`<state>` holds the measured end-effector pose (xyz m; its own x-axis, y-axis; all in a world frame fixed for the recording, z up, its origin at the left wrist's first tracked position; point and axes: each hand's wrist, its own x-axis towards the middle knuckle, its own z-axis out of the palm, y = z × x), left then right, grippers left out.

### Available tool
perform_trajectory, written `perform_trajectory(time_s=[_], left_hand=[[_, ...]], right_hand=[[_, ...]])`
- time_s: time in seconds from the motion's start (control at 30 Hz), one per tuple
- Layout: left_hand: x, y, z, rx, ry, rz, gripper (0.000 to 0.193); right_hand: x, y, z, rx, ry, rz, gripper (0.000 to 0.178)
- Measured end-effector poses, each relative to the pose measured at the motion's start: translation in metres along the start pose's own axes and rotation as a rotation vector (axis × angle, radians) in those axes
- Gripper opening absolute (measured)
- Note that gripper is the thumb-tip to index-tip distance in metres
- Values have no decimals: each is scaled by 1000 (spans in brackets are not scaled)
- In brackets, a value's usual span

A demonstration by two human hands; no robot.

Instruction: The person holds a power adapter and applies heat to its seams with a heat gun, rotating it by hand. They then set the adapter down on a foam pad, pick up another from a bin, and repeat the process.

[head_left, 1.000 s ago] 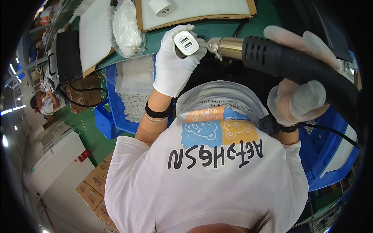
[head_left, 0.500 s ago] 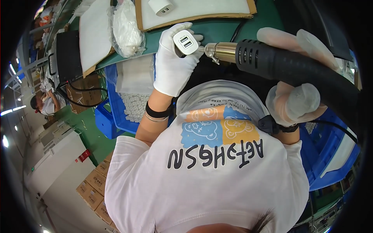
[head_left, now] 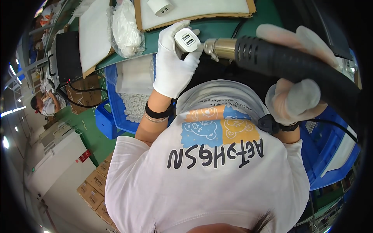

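Note:
My left hand [head_left: 173,68], in a white glove, pinches a small white USB wall charger [head_left: 187,40] between thumb and fingers. The charger's face with two USB ports points up toward me. My right hand [head_left: 285,99], also in a pale glove, is wrapped around a black hot-air gun [head_left: 268,58] with vent slots. The gun's metal nozzle [head_left: 219,49] points left, its tip right beside the charger's edge; whether they touch, I cannot tell. A second white charger [head_left: 160,7] lies on a white board with a cardboard rim [head_left: 198,17] behind my hands.
A clear plastic bag of white stuff [head_left: 128,31] lies at the left of the green bench [head_left: 221,29]. Below it stands a blue bin [head_left: 112,83] with small white pieces. Another blue bin [head_left: 332,163] is at my right, and a black box [head_left: 67,54] at far left.
The charger has shifted slightly up and right and turned a little in my left hand. The nozzle has moved up slightly with it. Both hands keep their grips.

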<state>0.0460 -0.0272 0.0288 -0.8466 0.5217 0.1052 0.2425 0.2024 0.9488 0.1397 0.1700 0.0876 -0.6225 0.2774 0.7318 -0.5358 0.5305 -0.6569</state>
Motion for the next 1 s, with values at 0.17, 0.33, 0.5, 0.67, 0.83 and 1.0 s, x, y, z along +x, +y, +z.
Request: perform_trajectory(time_s=[0.17,0.33,0.5,0.67,0.83,1.0], left_hand=[[2,3,2,-52,-3,6,57],[0,2,2,-159,22,-20,55],[1,2,3,-145,16,13,55],[0,2,3,-217,33,-51,55],[1,4,3,-196,36,-43,56],[1,1,4,-199,40,-60,56]], right_hand=[[2,-1,-5,-34,-25,-23,59],[-1,0,-4,-45,-31,-20,58],[-5,1,-2,-10,18,-16,57],[0,3,-4,-21,10,-65,58],[2,-6,-2,29,-34,39,60],[-6,-4,4,-46,42,56,58]])
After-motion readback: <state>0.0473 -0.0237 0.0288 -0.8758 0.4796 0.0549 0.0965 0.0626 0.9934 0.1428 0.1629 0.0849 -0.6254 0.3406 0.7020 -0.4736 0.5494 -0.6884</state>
